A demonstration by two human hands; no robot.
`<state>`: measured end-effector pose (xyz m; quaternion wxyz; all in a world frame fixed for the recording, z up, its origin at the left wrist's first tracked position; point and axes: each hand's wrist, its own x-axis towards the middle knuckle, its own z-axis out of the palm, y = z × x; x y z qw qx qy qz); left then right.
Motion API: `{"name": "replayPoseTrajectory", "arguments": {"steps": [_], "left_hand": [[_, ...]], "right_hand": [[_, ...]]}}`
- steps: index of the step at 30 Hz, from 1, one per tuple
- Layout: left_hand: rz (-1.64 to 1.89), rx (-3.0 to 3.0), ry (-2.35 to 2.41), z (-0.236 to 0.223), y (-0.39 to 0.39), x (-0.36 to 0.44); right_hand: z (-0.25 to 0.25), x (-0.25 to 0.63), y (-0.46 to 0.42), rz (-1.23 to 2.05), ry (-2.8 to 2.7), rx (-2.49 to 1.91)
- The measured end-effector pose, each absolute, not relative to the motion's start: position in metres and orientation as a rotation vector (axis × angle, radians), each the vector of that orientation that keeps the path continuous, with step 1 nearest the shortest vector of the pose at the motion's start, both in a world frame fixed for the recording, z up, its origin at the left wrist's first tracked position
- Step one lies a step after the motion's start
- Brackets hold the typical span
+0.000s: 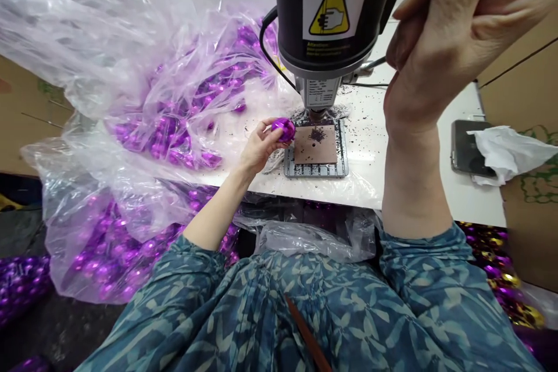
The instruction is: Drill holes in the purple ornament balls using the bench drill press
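Observation:
My left hand (258, 150) pinches a shiny purple ball (283, 130) between thumb and fingers, at the left edge of a small brown board (314, 148). The board has a dark hole and lies on the slotted metal base (316, 171) of a bench drill press (325, 29). High on the right, my right hand (431, 40) is closed around the end of the drill press's lever (375, 62); its knob is mostly hidden by the fingers. Dark shavings (317, 135) lie on the board below the chuck.
Large clear plastic bags of purple balls (174, 122) spread over the left of the white table (366, 145) and hang past its front edge. A dark flat device (468, 148) and crumpled white tissue (510, 148) lie at right. Cardboard boxes (523, 75) flank the table.

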<state>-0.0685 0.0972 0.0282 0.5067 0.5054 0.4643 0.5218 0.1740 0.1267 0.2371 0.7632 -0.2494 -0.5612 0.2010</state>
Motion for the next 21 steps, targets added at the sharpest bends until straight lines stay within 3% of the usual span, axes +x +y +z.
{"name": "replayPoseTrajectory", "arguments": {"steps": [7,21], "left_hand": [[1.265,1.439,1.177,-0.005,0.11,-0.033],[1.223,1.769,1.423,-0.003,0.103,-0.011]], "right_hand": [[0.235,0.174,0.126,0.433,-1.213,-0.563],[0.234,0.174,0.126,0.401,-1.234,-0.576]]}}
